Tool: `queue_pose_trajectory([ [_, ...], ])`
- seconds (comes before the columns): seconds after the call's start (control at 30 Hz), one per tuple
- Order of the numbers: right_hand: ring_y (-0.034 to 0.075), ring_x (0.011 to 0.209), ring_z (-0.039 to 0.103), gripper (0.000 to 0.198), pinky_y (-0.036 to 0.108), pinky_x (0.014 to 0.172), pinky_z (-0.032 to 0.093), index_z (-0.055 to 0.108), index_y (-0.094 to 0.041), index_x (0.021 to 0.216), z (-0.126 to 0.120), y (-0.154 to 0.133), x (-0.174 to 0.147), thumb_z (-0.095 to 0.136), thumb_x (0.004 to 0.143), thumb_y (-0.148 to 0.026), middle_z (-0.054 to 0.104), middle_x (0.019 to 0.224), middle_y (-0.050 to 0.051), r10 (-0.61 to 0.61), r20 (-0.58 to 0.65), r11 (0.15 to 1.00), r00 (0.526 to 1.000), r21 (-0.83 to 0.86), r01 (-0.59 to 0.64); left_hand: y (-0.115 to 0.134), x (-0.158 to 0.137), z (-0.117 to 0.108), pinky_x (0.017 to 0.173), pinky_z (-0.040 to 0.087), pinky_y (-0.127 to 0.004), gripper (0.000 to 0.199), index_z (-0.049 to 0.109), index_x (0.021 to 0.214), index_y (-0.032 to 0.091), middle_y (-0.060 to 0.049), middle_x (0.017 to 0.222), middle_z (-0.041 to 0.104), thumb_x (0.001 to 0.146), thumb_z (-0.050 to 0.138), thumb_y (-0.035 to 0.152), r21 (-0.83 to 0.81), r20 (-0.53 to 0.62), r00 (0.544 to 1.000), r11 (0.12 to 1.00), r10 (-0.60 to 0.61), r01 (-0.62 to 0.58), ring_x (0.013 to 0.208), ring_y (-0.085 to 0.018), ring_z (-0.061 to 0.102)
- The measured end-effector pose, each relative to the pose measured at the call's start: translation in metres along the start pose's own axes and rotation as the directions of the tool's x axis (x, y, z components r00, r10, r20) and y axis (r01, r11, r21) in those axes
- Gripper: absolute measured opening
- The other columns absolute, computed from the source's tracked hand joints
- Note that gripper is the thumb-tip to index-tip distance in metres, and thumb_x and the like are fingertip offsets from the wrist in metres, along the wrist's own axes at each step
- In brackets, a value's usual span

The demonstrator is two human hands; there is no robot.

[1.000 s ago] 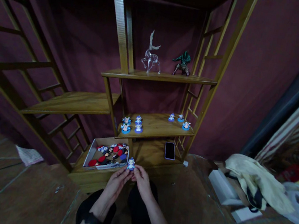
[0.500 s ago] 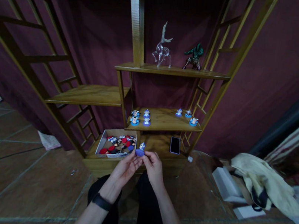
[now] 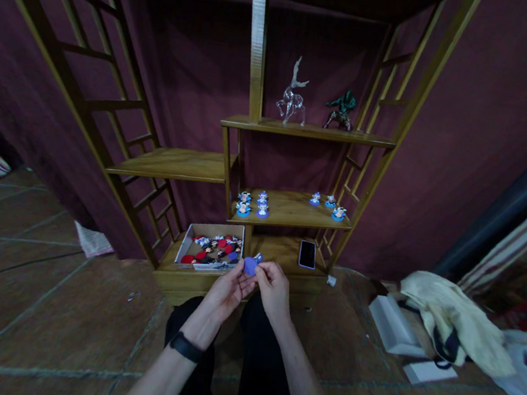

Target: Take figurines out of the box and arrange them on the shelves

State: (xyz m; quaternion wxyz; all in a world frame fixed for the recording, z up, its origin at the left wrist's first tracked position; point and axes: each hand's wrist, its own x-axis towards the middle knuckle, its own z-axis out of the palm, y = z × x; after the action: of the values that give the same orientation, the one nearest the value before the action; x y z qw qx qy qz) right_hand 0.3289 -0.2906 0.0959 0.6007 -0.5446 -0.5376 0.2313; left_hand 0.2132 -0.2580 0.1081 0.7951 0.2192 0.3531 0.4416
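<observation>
Between my two hands, in front of the lowest shelf, is a small figurine on a round purple base. It is tilted so the base's underside faces me, which partly hides the figure. My left hand pinches the base at its left edge, the other fingers loosely curled. From the right side, my right hand grips it between thumb and fingers. Just left of my hands, an open cardboard box holds several small figurines with red, black and purple parts. On the shelf above, purple-based figurines and blue-based figurines stand in two groups.
A phone lies on the lowest shelf at right. Higher up stand a clear deer ornament and a dark green figure. White boxes and a cream cloth lie on the floor at right.
The figurine has gone from upright to tipped over, its purple underside now turned toward me. Both hands still hold it. The camera view has shifted slightly.
</observation>
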Motion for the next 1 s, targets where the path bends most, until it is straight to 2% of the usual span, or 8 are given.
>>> queue_pose_trajectory([
  [0.13,0.014,0.070,0.054,0.016,0.024,0.065,0.043,0.060,-0.022,0.076,0.000,-0.003,0.002,0.049,0.081,-0.033,0.059,0.074,0.000,-0.007,0.005,1.000,1.000,-0.028,0.007,-0.004,0.005,-0.002,0.058,0.050,-0.022,0.019,0.060,0.084,0.012,-0.006,0.070,0.065,0.080,0.057,0.030,0.000,-0.014,1.000,1.000,-0.005,0.005,0.058,-0.011,0.061],
  [0.27,0.014,0.069,0.054,0.016,0.023,0.063,0.042,0.061,-0.022,0.076,0.001,-0.004,0.009,0.051,0.080,-0.034,0.059,0.074,0.000,0.007,0.018,0.998,1.000,-0.057,-0.006,-0.006,0.016,-0.002,0.057,0.050,-0.021,0.011,0.058,0.082,0.015,-0.002,0.069,0.064,0.078,0.059,0.025,-0.009,-0.032,0.997,0.997,0.076,-0.077,0.058,-0.010,0.061],
  [0.33,0.014,0.070,0.055,0.018,0.023,0.065,0.042,0.061,-0.022,0.077,-0.001,-0.005,0.014,0.048,0.082,-0.033,0.060,0.075,0.000,-0.009,0.044,0.998,0.999,-0.060,0.011,-0.005,0.021,-0.001,0.054,0.049,-0.019,0.011,0.057,0.083,0.015,-0.001,0.066,0.063,0.078,0.059,0.026,-0.017,-0.021,0.997,0.997,0.070,-0.071,0.055,-0.009,0.059],
  [0.43,0.014,0.072,0.056,0.020,0.024,0.067,0.042,0.061,-0.022,0.078,-0.006,-0.008,0.021,0.045,0.084,-0.030,0.060,0.076,0.001,-0.039,0.058,0.998,0.998,-0.054,0.042,0.001,0.026,0.002,0.046,0.045,-0.017,0.015,0.057,0.083,0.014,-0.001,0.062,0.061,0.080,0.056,0.029,-0.017,0.020,0.999,0.999,-0.044,0.044,0.048,-0.007,0.055],
  [0.53,0.015,0.076,0.056,0.020,0.025,0.069,0.043,0.062,-0.021,0.082,-0.013,-0.008,0.027,0.043,0.085,-0.030,0.060,0.080,0.002,-0.053,-0.016,0.998,0.998,-0.039,0.052,0.009,0.028,0.004,0.044,0.043,-0.016,0.016,0.055,0.078,0.013,-0.001,0.058,0.058,0.082,0.054,0.029,-0.046,0.074,0.986,0.987,-0.148,0.151,0.044,-0.006,0.051],
  [0.67,0.016,0.083,0.057,0.020,0.027,0.074,0.046,0.062,-0.021,0.092,-0.019,0.004,0.036,0.046,0.083,-0.028,0.061,0.090,0.005,-0.031,-0.095,0.999,0.995,0.027,0.033,0.015,0.032,0.004,0.040,0.038,-0.015,0.018,0.053,0.071,0.012,0.000,0.054,0.052,0.084,0.050,0.025,-0.093,0.142,0.963,0.966,-0.228,0.242,0.040,-0.004,0.044],
  [0.87,0.018,0.094,0.059,0.026,0.034,0.085,0.047,0.062,-0.023,0.102,-0.016,0.031,0.045,0.051,0.078,-0.026,0.064,0.104,0.005,0.087,0.056,0.954,0.995,0.282,-0.100,0.015,0.042,0.005,0.037,0.032,-0.014,0.022,0.049,0.066,0.013,0.002,0.052,0.047,0.085,0.046,0.024,-0.067,0.187,0.936,0.947,-0.298,0.315,0.036,-0.002,0.035],
  [1.0,0.018,0.097,0.059,0.034,0.035,0.089,0.045,0.061,-0.026,0.108,-0.017,0.034,0.047,0.056,0.074,-0.023,0.063,0.108,0.003,0.077,0.171,0.939,0.982,0.318,-0.129,0.013,0.049,0.007,0.036,0.030,-0.015,0.021,0.049,0.066,0.013,0.002,0.049,0.045,0.084,0.048,0.025,-0.039,0.184,0.930,0.943,-0.319,0.331,0.036,-0.003,0.036],
])
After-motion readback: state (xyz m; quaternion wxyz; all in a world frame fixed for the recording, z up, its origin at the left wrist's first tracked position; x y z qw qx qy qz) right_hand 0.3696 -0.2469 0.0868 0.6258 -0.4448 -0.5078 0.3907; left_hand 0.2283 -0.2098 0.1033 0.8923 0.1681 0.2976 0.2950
